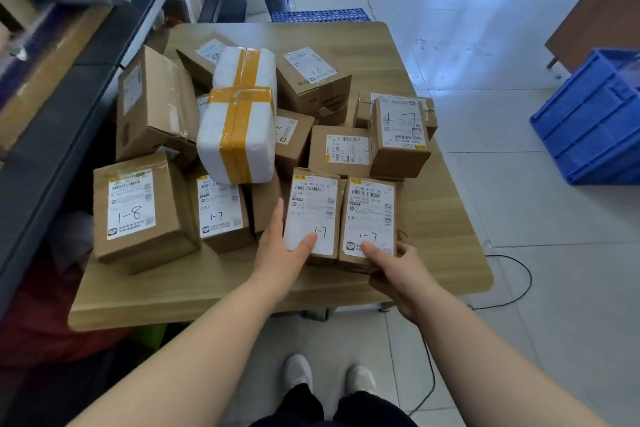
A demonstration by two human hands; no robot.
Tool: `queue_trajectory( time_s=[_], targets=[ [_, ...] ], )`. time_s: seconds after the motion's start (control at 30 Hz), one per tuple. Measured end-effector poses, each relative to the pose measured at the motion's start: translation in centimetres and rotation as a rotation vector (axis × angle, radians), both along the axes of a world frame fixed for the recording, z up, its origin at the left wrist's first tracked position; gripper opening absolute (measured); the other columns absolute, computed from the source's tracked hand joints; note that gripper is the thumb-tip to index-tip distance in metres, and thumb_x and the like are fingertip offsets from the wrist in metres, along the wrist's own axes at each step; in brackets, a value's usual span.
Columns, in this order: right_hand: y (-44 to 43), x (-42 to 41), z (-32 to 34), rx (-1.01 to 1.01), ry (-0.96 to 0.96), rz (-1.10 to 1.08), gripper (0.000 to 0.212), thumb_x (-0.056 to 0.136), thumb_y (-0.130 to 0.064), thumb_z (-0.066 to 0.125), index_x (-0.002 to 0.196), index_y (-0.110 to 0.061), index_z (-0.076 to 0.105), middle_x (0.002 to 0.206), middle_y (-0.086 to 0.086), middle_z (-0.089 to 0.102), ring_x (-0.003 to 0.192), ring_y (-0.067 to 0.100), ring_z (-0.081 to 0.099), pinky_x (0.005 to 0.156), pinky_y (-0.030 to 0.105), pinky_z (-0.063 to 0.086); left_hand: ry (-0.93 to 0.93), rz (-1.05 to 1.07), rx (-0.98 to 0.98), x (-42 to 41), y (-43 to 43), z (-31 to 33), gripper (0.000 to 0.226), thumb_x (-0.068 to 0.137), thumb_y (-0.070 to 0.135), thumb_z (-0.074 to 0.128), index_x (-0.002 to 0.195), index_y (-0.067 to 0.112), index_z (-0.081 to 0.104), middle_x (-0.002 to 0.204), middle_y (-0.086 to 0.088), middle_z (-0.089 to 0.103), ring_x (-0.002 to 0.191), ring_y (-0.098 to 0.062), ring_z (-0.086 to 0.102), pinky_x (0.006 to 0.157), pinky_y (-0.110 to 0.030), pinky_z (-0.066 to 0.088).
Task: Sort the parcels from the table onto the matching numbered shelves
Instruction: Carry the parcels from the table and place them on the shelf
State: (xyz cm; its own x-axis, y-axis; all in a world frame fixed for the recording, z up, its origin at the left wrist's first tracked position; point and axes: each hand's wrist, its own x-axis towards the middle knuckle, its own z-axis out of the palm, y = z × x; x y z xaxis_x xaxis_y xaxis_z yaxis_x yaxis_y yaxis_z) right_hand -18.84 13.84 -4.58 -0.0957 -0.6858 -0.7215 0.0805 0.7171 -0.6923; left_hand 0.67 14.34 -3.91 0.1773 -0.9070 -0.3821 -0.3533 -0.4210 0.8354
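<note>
Brown cardboard, 2 small parcels lie side by side and touching at the front of the wooden counter [443, 253], each w/ "1-7" handwritten on its label. The left hand [280, 253] holds the left 1-7 parcel [311, 208]: thumb on the label's near edge, fingers along the parcel's left side. The right hand [398, 270] grips the right 1-7 parcel [370, 215] at its near right corner, thumb on the label, fingers curled round the side. I cannot tell if the near ends are lifted off the counter.

Just left stand another 1-7 box [218, 208] and a 1-8 box [135, 208]. Behind them a white foam parcel [239, 135] w/ yellow tape leans on the pile. Further back is a 1-6 box [311, 80].

A dark shelf [69, 97] w/ boxes runs along the left. A blue crate [595, 121] is on the floor at right, well apart.
</note>
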Motion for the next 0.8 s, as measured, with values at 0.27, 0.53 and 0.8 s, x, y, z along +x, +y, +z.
queue_trajectory(
  time_s=[0.27,0.53,0.8],
  targets=[
    [-0.5,-2.4,2.6,-0.207,0.041,0.333,0.060,0.086,-0.037,0.068,0.138,-0.023,0.042,0.120,-0.004,0.062,0.107,0.016,0.062,0.090,0.039,0.054,0.032,0.107,-0.113,-0.9,1.9,1.3,0.070,0.088,0.032,0.067,0.148,0.036,0.030,0.134,0.016,0.053,0.125,-0.008,0.048,0.104,-0.037,0.041],
    [-1.8,2.8,6.6,-0.435,0.184,0.860,0.070,0.085,-0.054,0.062,0.144,-0.039,0.027,0.122,-0.020,0.050,0.121,0.012,0.049,0.105,0.038,0.039,-0.153,0.394,-0.221,2.2,8.8,3.5,0.078,0.089,0.038,0.065,0.150,0.043,0.016,0.151,0.009,0.035,0.135,-0.011,0.036,0.110,-0.038,0.034],
    [5.0,14.3,6.1,-0.472,0.116,1.339,0.074,0.082,-0.057,0.064,0.143,-0.030,0.033,0.134,-0.009,0.055,0.108,0.009,0.053,0.093,0.027,0.042,-0.252,0.941,-0.169,5.7,23.2,4.9,0.079,0.086,0.030,0.070,0.147,0.040,0.020,0.131,0.029,0.040,0.115,0.011,0.040,0.097,-0.019,0.035]
  ],
)
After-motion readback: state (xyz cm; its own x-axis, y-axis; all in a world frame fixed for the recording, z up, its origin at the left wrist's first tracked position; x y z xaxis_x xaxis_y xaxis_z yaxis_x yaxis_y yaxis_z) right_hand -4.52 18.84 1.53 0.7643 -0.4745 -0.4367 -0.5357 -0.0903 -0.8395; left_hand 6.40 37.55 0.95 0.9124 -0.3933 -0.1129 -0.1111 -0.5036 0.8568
